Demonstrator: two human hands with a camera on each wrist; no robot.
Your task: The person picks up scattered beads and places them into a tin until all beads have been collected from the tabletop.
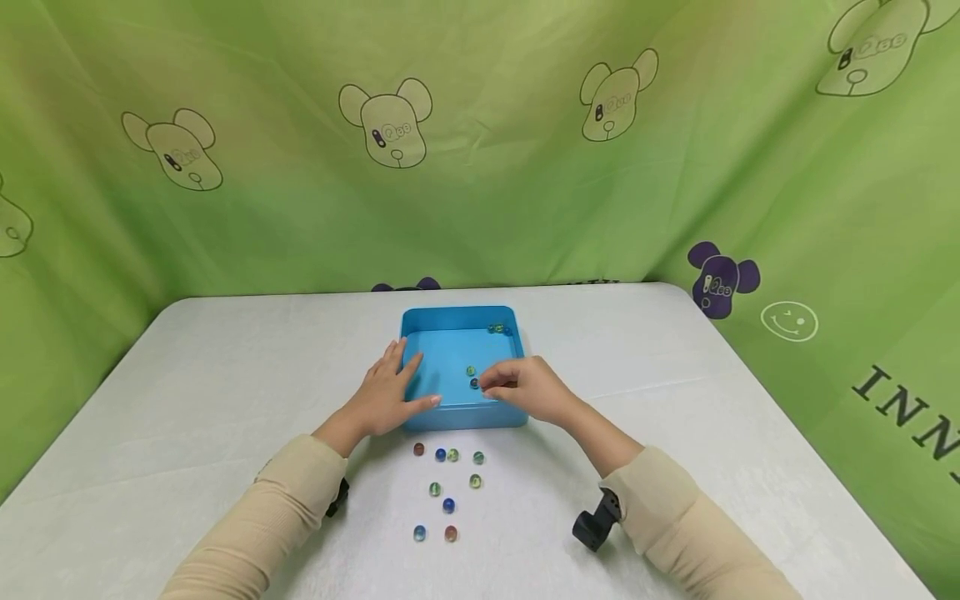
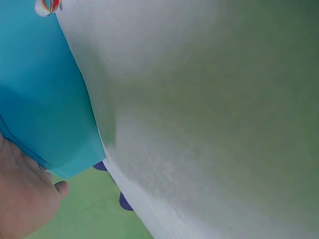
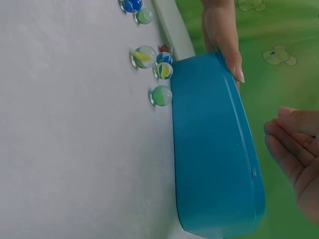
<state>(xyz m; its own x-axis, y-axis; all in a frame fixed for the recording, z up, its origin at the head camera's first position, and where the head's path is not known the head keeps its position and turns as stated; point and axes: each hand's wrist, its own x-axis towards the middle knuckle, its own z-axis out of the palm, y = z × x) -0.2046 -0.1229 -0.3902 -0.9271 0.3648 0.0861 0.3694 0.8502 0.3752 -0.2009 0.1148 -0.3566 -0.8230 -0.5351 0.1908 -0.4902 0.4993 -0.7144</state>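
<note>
The right hand [image 1: 525, 387] is over the near right part of the blue box [image 1: 465, 417], thumb and fingers bent a bit, with no marble seen between them. A dark marble [image 1: 474, 383] sits inside the box, just beside the fingertips. The left hand [image 1: 382, 400] is spread on the box's near left edge. Three marbles [image 1: 499, 329] sit in the box's far right corner; nine loose marbles [image 1: 476, 481] lie in front of it. Marbles roll, so low, gentle fingers and a steady box should help.

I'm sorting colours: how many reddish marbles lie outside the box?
2: one marble leftmost in the row nearest the box, another marble in the pair farthest from it. More may be hidden.
</note>
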